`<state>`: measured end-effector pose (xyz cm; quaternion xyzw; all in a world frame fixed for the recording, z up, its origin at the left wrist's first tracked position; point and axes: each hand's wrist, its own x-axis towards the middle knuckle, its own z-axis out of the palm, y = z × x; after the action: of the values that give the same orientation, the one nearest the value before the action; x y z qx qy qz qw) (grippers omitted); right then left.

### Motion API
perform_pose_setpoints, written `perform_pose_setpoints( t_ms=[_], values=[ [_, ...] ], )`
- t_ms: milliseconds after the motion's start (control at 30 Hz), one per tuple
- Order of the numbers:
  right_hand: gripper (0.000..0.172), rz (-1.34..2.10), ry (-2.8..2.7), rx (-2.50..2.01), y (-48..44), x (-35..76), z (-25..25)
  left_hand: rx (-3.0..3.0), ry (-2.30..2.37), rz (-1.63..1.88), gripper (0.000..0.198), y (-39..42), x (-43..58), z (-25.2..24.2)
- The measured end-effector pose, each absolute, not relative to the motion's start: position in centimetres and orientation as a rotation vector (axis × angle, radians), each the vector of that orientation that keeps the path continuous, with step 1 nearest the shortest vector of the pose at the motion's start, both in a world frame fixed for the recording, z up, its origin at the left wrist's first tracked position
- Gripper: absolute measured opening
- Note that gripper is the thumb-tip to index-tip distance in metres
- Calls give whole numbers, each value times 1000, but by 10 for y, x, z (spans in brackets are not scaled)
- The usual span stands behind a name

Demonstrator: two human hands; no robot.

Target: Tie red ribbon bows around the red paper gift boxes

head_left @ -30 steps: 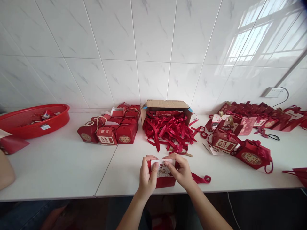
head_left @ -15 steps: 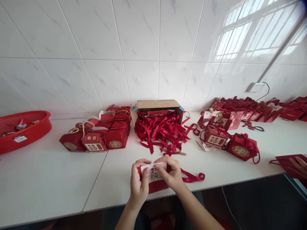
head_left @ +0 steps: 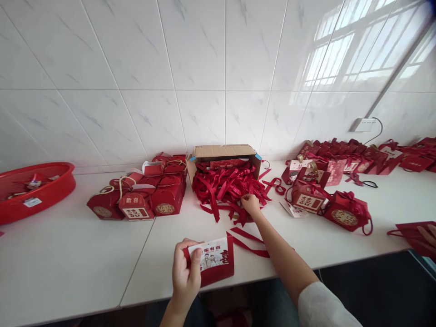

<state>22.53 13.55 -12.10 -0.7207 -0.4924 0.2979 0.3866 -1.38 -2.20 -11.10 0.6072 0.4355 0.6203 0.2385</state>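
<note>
My left hand (head_left: pixel 185 268) grips a red paper gift box (head_left: pixel 221 268) by its left side, thumb over a white printed panel (head_left: pixel 215 255) with small figures. The box is tilted above the front of the table. Reaching forward, my right hand (head_left: pixel 251 204) pinches at the front right of a tangled pile of red ribbons (head_left: pixel 228 184). Its fingertips are partly hidden among the strands. The pile spills out of an open cardboard box (head_left: pixel 223 150) lying against the wall. A loose length of ribbon (head_left: pixel 250 245) lies beside the held gift box, below my right forearm.
Finished-looking red gift boxes (head_left: pixel 136 204) with cord handles stand left of the pile. More ribboned boxes (head_left: pixel 344 211) stand on the right. A red basin (head_left: pixel 44 195) is at far left. Another person's hand (head_left: pixel 429 234) holds a red box at the right edge.
My right hand has left the gift box and moved forward to the ribbon pile. My left hand keeps the box, now shifted slightly left and turned, with more of its panel showing.
</note>
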Motion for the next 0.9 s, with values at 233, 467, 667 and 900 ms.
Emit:
perform_pose_setpoints(
  t_ms=[233, 467, 667, 900],
  values=[
    [27, 698, -1414, -2038, 148, 211, -132, 1623, 1188, 1673, 14, -24, -12, -109],
    [31, 594, -1576, -2074, 153, 197, -131, 1640, 1183, 1689, 13, -24, -12, -111],
    [25, 468, -1690, -1967, 143, 194, -132, 1624, 1198, 1674, 17, -23, -13, -115],
    [33, 362, -1598, -1946, 130, 221, -134, 1498, 1215, 1689, 25, -27, -8, -107]
  ],
)
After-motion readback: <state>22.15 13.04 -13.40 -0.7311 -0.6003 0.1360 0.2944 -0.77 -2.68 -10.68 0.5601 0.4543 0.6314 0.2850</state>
